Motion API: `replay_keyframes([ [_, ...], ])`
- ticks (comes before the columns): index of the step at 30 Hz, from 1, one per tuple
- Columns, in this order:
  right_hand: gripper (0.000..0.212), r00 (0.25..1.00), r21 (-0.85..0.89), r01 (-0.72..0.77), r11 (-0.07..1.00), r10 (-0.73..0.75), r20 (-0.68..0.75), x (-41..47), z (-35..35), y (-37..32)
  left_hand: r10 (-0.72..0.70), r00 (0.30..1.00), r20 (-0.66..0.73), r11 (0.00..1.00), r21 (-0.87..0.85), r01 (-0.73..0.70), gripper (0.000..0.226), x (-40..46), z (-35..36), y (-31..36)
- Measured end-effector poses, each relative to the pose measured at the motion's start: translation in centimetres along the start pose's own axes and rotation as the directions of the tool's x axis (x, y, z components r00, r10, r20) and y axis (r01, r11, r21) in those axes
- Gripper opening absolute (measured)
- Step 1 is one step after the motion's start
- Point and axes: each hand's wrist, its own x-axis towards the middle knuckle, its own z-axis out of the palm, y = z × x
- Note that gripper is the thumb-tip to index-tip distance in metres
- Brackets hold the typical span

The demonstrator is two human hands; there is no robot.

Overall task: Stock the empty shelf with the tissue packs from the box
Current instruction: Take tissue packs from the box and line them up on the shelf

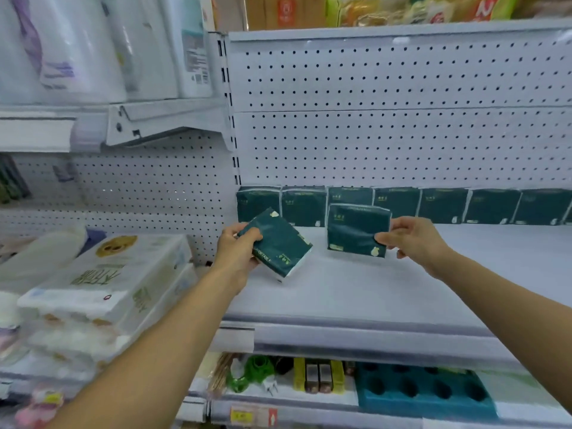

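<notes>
Here, a person reaches both bare arms into a white metal store shelf (356, 292) backed by perforated pegboard (387, 134). At far left, clear-wrapped bundles of white tissue (105, 283) sit stacked on the neighbouring shelf, with larger white paper-roll packs (77, 48) on the level above. The left hand (236, 246) is closed around a dark green tissue pack (278, 243), thumb on its printed face and fingers wrapped behind its left edge; the pack is tilted, its lower right corner low over the shelf surface (whether it touches cannot be told). Just to the right, a second dark green tissue pack (356, 229) stands upright on the shelf, slightly forward of the back row, and the right hand (414, 239) pinches its right edge, thumb pressed on the front face, fingers curled behind and below. Behind both hands, a row of matching green packs (445, 205) stands upright, side by side, along the foot of the pegboard, running from the shelf's left upright to the right edge of view. The front half of the shelf is bare white. On the shelf below lie a green plastic item (250, 373), small yellow-and-brown packages (318, 376) and a teal tray with round holes (424, 394). Cardboard cartons and bright snack bags (371, 9) fill the top shelf.
</notes>
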Motion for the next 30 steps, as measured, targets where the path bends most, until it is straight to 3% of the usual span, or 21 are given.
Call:
replay_keyframes([
  [6,0.031,0.995,-0.096,0.002,0.995,-0.012,-0.104,6.0,-1.4,3.4,-0.072,0.997,0.027,0.997,-0.034,0.073,0.038,3.8,4.1,-1.6],
  [21,0.022,0.981,-0.254,0.041,0.966,-0.087,-0.173,13.4,2.5,4.5,-0.095,0.994,0.058,0.979,-0.173,0.104,0.036,7.6,6.9,-2.7],
  [28,0.036,0.945,-0.167,0.059,0.984,-0.109,-0.309,10.7,2.9,3.6,-0.073,0.991,0.111,0.962,-0.254,0.1,0.032,7.1,7.3,-2.7],
  [30,0.032,0.975,0.006,0.107,0.994,-0.104,-0.195,9.0,3.2,2.6,-0.067,0.986,0.151,0.95,-0.291,0.109,0.035,6.8,7.8,-2.7],
])
